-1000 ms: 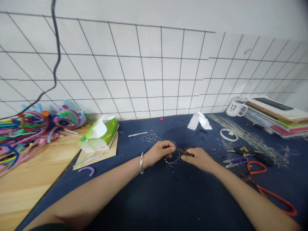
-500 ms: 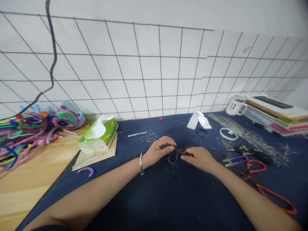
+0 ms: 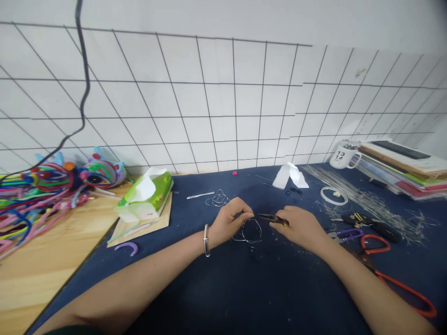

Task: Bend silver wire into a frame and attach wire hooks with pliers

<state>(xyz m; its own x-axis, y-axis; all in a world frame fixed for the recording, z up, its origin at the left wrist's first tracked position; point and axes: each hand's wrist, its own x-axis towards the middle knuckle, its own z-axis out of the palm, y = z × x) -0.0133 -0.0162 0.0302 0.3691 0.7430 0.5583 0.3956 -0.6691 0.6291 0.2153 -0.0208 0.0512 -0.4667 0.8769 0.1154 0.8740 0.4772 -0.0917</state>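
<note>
My left hand (image 3: 232, 218) pinches a thin looped wire (image 3: 259, 228) between thumb and forefinger; the loop hangs below the fingertips, close to the dark blue mat. A silver bangle (image 3: 206, 241) circles the left wrist. In my right hand (image 3: 298, 225) is a pair of needle-nose pliers (image 3: 277, 218), with the jaws pointing left toward the left fingertips. A small gap separates the plier tips from that hand. Just behind the left hand lies a tangle of thin wire (image 3: 219, 199) on the mat, and beside it a straight silver strip (image 3: 200, 195).
Red-handled scissors (image 3: 375, 253), purple scissors (image 3: 352, 234), black-handled cutters (image 3: 363, 219) and many loose wires (image 3: 349, 190) lie to the right. A white mug (image 3: 340, 157) stands at the back. Leftward are a tissue pack (image 3: 153, 200) and a purple curved piece (image 3: 131, 246).
The plier tips have drawn away to the right from my left fingertips. The wire loop now hangs wider below the left hand. The view has shifted slightly.
</note>
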